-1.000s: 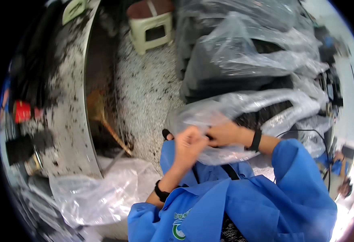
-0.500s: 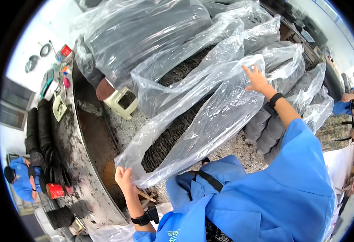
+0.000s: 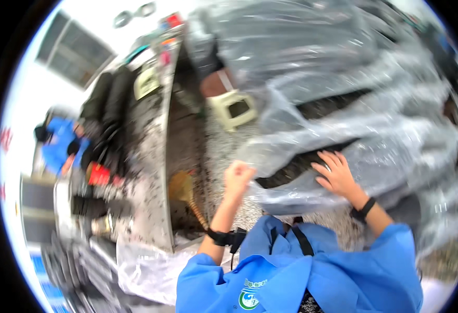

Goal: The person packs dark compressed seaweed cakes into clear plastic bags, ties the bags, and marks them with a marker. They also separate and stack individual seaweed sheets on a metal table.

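Clear plastic bag [image 3: 291, 195] gapes around dark contents [image 3: 290, 171].

The left hand [image 3: 238, 180] has moved away from the right edge of the surface [image 3: 146, 208], the right hand [image 3: 337, 175] has come closer to the left one, and the opening of the plastic bag [image 3: 286, 194] has become narrower

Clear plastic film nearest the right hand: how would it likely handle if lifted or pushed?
The clear plastic film is probably floppy, given its loose folds around the dark material. Its sheen suggests it may be slippery. Being see-through, it is probably thin and light.
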A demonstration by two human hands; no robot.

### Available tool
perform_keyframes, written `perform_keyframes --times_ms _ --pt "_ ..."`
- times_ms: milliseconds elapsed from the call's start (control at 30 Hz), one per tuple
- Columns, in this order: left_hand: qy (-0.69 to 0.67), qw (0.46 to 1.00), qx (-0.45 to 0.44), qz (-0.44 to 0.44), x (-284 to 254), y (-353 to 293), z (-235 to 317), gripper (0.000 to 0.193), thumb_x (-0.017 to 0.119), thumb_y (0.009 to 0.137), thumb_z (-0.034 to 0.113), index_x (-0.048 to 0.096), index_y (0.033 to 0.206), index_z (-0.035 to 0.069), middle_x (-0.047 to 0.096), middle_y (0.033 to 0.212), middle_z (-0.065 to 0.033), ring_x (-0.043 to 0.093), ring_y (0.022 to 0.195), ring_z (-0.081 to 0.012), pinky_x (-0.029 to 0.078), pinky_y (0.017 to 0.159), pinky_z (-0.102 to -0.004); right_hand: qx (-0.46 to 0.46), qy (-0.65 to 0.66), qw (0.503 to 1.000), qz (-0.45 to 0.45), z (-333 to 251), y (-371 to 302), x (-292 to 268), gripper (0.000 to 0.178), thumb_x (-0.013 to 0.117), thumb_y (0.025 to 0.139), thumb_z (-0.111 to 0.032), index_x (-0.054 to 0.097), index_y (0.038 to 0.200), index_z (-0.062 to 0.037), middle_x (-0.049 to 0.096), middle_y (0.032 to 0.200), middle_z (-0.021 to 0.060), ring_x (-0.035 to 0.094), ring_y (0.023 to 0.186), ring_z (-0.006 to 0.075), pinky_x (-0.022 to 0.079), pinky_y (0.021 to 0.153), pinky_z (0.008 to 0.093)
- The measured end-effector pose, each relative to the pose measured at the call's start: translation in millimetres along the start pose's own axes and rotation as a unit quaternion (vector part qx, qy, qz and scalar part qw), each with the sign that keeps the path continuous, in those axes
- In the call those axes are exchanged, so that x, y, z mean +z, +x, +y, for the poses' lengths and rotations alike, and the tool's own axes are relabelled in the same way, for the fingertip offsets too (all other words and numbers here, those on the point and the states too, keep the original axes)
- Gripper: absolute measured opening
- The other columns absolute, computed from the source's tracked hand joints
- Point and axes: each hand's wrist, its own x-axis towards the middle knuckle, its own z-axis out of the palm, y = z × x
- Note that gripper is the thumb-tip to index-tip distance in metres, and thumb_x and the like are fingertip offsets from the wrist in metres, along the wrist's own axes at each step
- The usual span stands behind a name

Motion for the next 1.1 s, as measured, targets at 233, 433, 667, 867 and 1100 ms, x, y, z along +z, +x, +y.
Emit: perform_keyframes --times_ms 233,433,667,867,1100 --pt "0.056 0.960 -0.035 -0.271 -83 11 15 0.038 0.063 0.087 0.020 0.044 0.117 0.007 0.061 0.086 -0.0051 0.059 0.078 -0.0093 0.046 0.070 -0.0252 0.069 -0.064 0.991 -0.096 -28 44 31 0.031 0.065 0.077 -0.021 0.054 0.101 -0.0046 0.054 0.103 0.0171 0.053 0.096 0.0342 0.043 0.079 0.0435" --pt "-0.092 0.964 -0.068 -0.242 -197 77 -10 0.050 0.057 0.091 0.019 0.037 0.134 0.005 0.061 0.097 -0.0082 0.058 0.089 -0.0138 0.046 0.081 -0.0292 0.174 -0.165 0.962 -0.130 -52 81 13 0.025 0.064 0.077 -0.020 0.055 0.094 -0.0034 0.056 0.094 0.0159 0.055 0.089 0.0335 0.043 0.074 0.0440" --pt "0.076 0.957 -0.124 -0.250 -357 145 -25 0.034 0.055 0.092 0.025 0.051 0.119 0.005 0.063 0.094 -0.0081 0.060 0.090 -0.0139 0.048 0.078 -0.0312 0.313 -0.289 0.870 -0.250 -146 272 -55 0.021 0.064 0.077 -0.022 0.058 0.083 -0.0026 0.060 0.082 0.0153 0.059 0.079 0.0336 0.045 0.067 0.0459" --pt "-0.045 0.967 -0.159 -0.191 -448 198 -65 0.029 0.054 0.090 0.014 0.050 0.116 0.001 0.063 0.093 -0.0076 0.059 0.087 -0.0129 0.048 0.078 -0.0278 -0.002 -0.247 0.957 -0.154 -244 516 -45 0.025 0.067 0.073 -0.019 0.054 0.087 -0.0054 0.056 0.078 0.0103 0.056 0.077 0.0285 0.042 0.070 0.0398" --pt "-0.086 0.982 -0.147 -0.076 -542 276 -50 0.032 0.057 0.090 0.014 0.050 0.119 0.002 0.063 0.092 -0.0084 0.059 0.085 -0.0122 0.047 0.076 -0.0258 -0.223 -0.094 0.963 -0.114 -231 827 123 0.031 0.065 0.074 -0.017 0.050 0.099 -0.0092 0.053 0.087 0.0135 0.053 0.085 0.0305 0.041 0.075 0.0409"
